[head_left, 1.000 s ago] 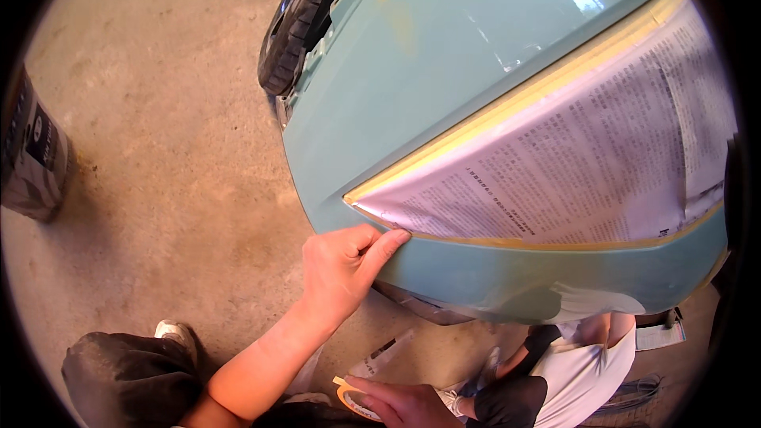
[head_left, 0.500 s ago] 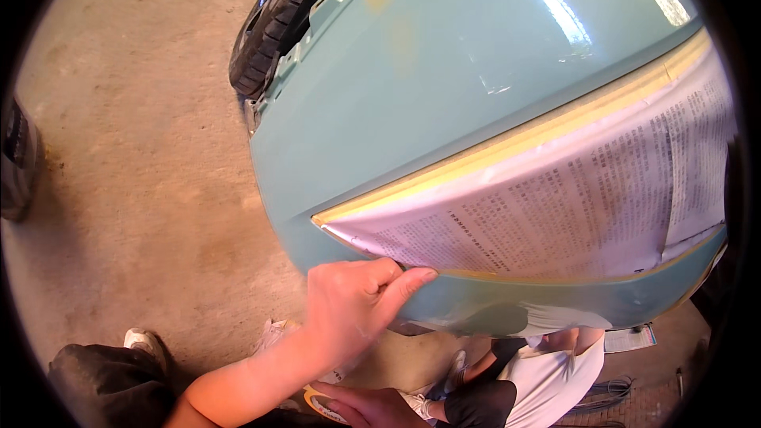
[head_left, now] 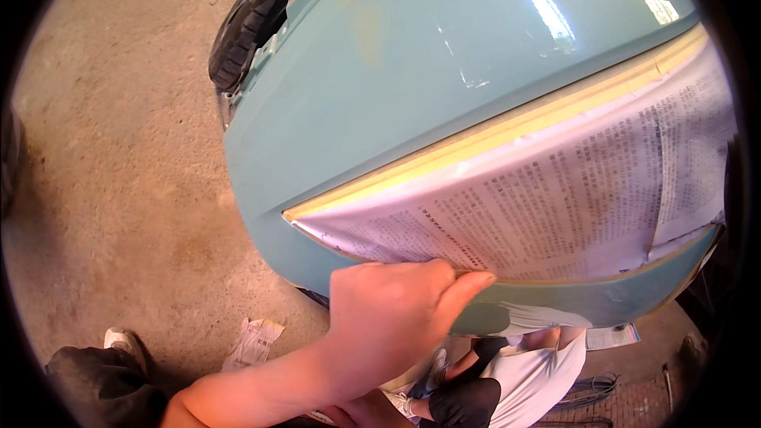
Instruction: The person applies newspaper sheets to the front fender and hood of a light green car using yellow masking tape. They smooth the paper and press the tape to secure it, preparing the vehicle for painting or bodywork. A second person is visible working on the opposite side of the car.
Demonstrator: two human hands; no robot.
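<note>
My left hand is closed, knuckles up, at the lower edge of a newspaper sheet taped over the headlight area of a pale blue-green car front. Its thumb points right along that edge and rests there. The curled fingertips are out of sight, so what they pinch, if anything, cannot be made out. Yellow masking tape runs along the sheet's upper edge. Under my left forearm my right hand shows only in part, at a pale-rimmed roll of tape, mostly hidden.
A black tyre stands at the far left of the car. A dark trouser leg and crumpled paper are at lower left. Another person in a white garment is low at the right, near coiled cables on brick.
My left hand has slid right along the newspaper's lower edge. My right hand and the tape roll have become more hidden beneath my left forearm. The view has shifted slightly.
</note>
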